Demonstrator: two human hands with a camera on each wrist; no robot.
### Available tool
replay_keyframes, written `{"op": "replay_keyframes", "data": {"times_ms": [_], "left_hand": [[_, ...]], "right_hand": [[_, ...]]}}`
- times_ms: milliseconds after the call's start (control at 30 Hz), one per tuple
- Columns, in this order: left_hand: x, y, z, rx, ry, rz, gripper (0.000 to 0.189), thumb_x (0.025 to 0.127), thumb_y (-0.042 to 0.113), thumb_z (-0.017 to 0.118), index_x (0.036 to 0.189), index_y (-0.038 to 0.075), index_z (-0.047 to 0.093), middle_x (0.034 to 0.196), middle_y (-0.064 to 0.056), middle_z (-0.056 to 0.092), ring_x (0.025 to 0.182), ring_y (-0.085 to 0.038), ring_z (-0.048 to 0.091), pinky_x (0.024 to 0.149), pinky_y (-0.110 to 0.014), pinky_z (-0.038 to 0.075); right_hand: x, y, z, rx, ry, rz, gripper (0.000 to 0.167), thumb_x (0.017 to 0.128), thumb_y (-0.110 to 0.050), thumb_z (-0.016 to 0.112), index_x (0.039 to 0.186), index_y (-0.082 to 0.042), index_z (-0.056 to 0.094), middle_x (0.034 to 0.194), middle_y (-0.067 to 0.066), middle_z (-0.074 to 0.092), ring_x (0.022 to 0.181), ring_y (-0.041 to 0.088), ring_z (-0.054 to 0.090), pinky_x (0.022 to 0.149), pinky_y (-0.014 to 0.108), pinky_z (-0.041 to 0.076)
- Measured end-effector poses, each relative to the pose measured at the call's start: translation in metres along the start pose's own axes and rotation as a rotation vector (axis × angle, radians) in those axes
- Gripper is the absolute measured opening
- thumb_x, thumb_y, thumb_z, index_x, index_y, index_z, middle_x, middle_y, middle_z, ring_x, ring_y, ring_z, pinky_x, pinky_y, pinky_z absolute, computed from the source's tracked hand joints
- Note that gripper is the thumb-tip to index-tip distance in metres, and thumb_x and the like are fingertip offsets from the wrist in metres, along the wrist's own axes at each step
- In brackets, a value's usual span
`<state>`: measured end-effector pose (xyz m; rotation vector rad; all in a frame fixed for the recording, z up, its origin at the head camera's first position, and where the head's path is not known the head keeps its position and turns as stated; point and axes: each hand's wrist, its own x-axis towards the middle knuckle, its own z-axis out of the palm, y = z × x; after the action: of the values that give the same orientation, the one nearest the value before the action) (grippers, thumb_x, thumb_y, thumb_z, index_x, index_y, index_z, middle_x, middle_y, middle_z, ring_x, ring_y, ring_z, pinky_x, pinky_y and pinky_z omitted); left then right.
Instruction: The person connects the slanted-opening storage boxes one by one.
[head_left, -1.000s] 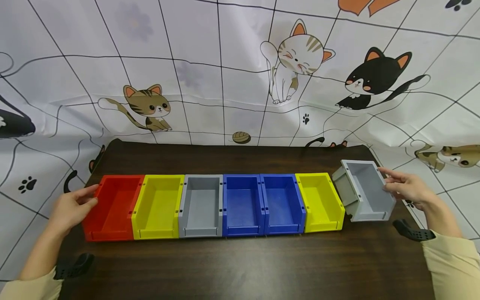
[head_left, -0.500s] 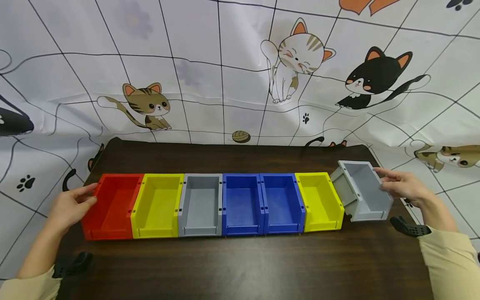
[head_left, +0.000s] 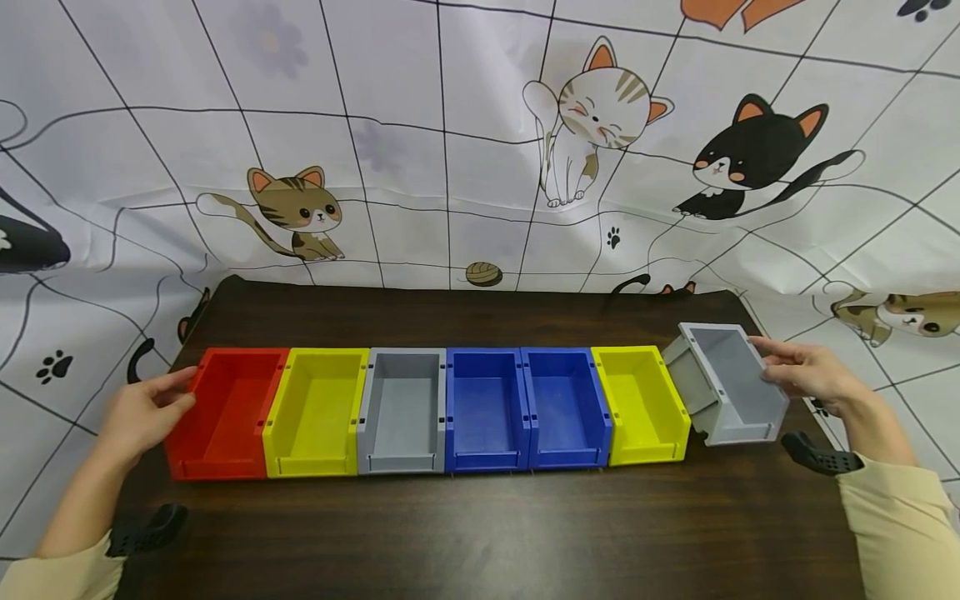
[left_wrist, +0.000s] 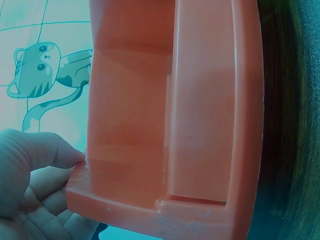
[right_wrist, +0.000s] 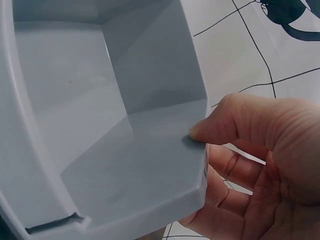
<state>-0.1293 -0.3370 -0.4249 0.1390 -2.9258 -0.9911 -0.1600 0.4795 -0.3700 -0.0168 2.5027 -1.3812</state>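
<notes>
Seven would be a count, so several open-front plastic storage bins stand side by side across the table. At the left end is a red bin (head_left: 228,417); my left hand (head_left: 142,417) pinches its left side wall, thumb at the rim and fingers outside, as the left wrist view shows. At the right end my right hand (head_left: 813,375) grips the right wall of a grey bin (head_left: 742,383), thumb inside, fingers outside. This bin leans beside the yellow bin (head_left: 641,404), its outer left wall showing. Whether its base touches the table is hidden.
Between the ends stand another yellow bin (head_left: 318,412), a second grey bin (head_left: 402,412) and two blue bins, one (head_left: 486,408) left of the other (head_left: 564,408). They rest on a dark wooden table (head_left: 450,533). A white cat-print cloth (head_left: 390,125) hangs behind.
The right hand and its grey bin have shifted slightly left, toward the yellow bin. My left hand and the other bins look unchanged.
</notes>
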Motion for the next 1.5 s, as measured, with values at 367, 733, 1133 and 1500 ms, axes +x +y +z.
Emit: {"op": "replay_keyframes", "data": {"times_ms": [367,733,1133,1500], "left_hand": [[0.0,-0.001,0.0,-0.01,0.003,0.003,0.04,0.09,0.004,0.054,0.124,-0.016,0.05,0.106,-0.038,0.057,0.064,0.015,0.041,0.052,-0.014,0.044],[0.001,0.0,0.0,-0.017,0.005,-0.001,0.04,0.089,0.004,0.053,0.123,-0.017,0.049,0.099,-0.036,0.06,0.062,0.01,0.044,0.051,-0.016,0.045],[0.0,-0.004,0.001,-0.028,0.005,-0.005,0.04,0.09,0.004,0.055,0.124,-0.017,0.049,0.1,-0.037,0.06,0.063,0.014,0.042,0.051,-0.015,0.045],[0.0,-0.003,0.001,-0.022,0.029,0.01,0.039,0.089,0.003,0.055,0.122,-0.016,0.051,0.099,-0.036,0.061,0.063,0.016,0.041,0.051,-0.013,0.043]], "right_hand": [[-0.003,0.001,0.006,-0.07,0.041,-0.023,0.058,0.087,0.001,0.059,0.105,-0.054,0.055,0.083,-0.017,0.062,0.068,0.001,0.055,0.056,0.022,0.049],[-0.01,-0.008,0.02,-0.388,0.198,-0.129,0.045,0.09,-0.011,0.059,0.134,-0.003,0.051,0.079,-0.004,0.063,0.056,0.005,0.046,0.048,0.025,0.038],[0.015,-0.028,0.082,-0.781,0.195,-0.491,0.051,0.099,-0.025,0.044,0.148,-0.021,0.031,0.155,0.006,0.016,0.143,0.026,0.003,0.104,0.065,0.006],[0.019,-0.017,0.101,-0.757,0.114,-0.406,0.055,0.101,-0.024,0.036,0.151,-0.015,0.015,0.155,0.011,0.013,0.143,0.026,-0.003,0.101,0.067,-0.009]]}}
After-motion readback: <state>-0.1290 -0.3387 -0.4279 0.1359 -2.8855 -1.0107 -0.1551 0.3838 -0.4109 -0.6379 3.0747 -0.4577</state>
